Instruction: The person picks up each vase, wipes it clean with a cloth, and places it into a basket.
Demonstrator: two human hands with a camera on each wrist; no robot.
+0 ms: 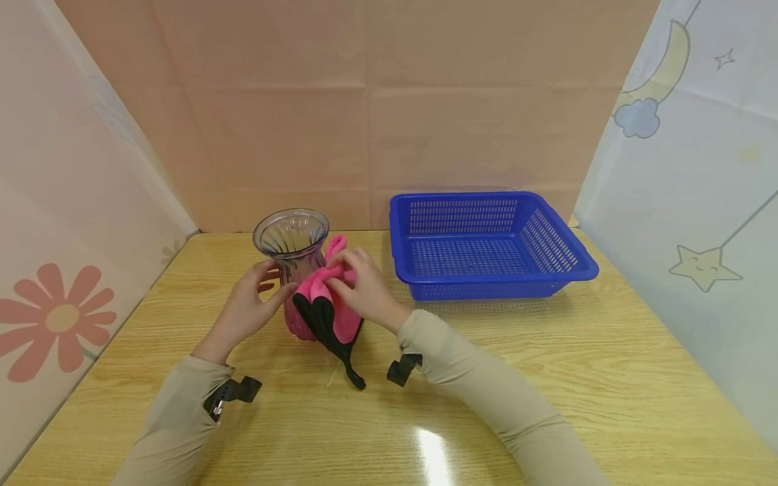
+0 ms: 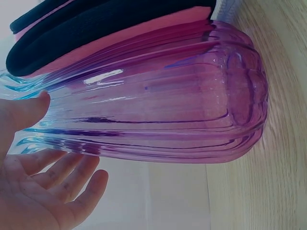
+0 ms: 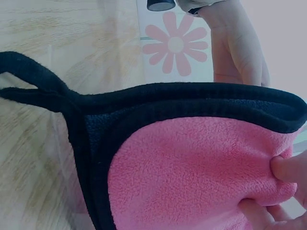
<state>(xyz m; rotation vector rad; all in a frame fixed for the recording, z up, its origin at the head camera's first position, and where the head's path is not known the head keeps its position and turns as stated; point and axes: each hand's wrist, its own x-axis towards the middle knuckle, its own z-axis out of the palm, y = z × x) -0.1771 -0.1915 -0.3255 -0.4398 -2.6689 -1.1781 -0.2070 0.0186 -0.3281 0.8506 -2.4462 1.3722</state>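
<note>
A ribbed glass vase [image 1: 293, 246], purple at the base and bluish toward the neck, stands upright on the table. My left hand [image 1: 248, 304] holds it round the neck, thumb on the near side and fingers on the far side, as the left wrist view shows with the vase [image 2: 158, 105] lying sideways. A pink fleece cloth [image 1: 345, 314] with black edging and a black hanging loop is bunched in my right hand [image 1: 367, 287], pinched between thumb and fingers. The cloth [image 3: 192, 163] drapes down beside the vase and covers part of its right side.
A blue plastic basket [image 1: 495, 278] with slotted walls stands on the wooden table [image 1: 340, 432] at the back right. Behind is a plain orange-brown backdrop [image 1: 304, 121]; printed sheets with a flower and a star hang at both sides.
</note>
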